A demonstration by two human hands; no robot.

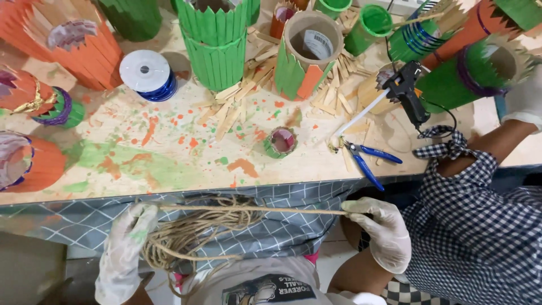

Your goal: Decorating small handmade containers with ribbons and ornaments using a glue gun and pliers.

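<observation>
My left hand [127, 243], in a paint-stained white glove, grips one end of a stretch of tan jute twine [248, 210]. My right hand [379, 229], also gloved, pinches the other end, so the twine runs taut between them above my lap. A loose coil of the same twine [192, 237] lies on the grey checked apron below the table edge.
The paint-splattered table [169, 164] holds green and orange stick-clad tubes [217, 42], loose wooden sticks [237, 107], a blue ribbon spool [148, 74], a black glue gun [406, 90] and blue-handled pliers [370, 161]. A person in a checked top [480, 226] sits at right.
</observation>
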